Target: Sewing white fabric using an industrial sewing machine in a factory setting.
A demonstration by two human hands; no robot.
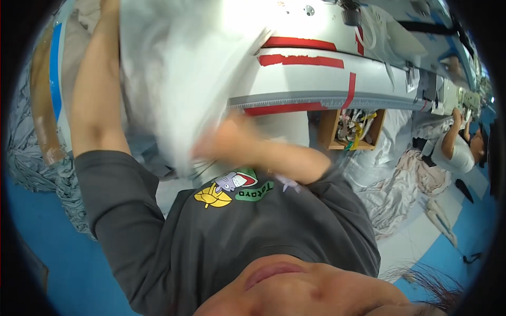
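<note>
Blurred right hand [226,139] pinches white fabric [179,79] at centre, its grip pressed on cloth. Left arm reaches far up-left w/ hand out of frame. Fabric hangs lifted off the counter [316,79], not yet laid flat.

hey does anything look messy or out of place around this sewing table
Yes. Pale fabric lies crumpled in heaps on the floor right of the white table, and grey cloth is piled on the left. The red tape on the table has ragged edges. The right hand is blurred against the white fabric.
</note>
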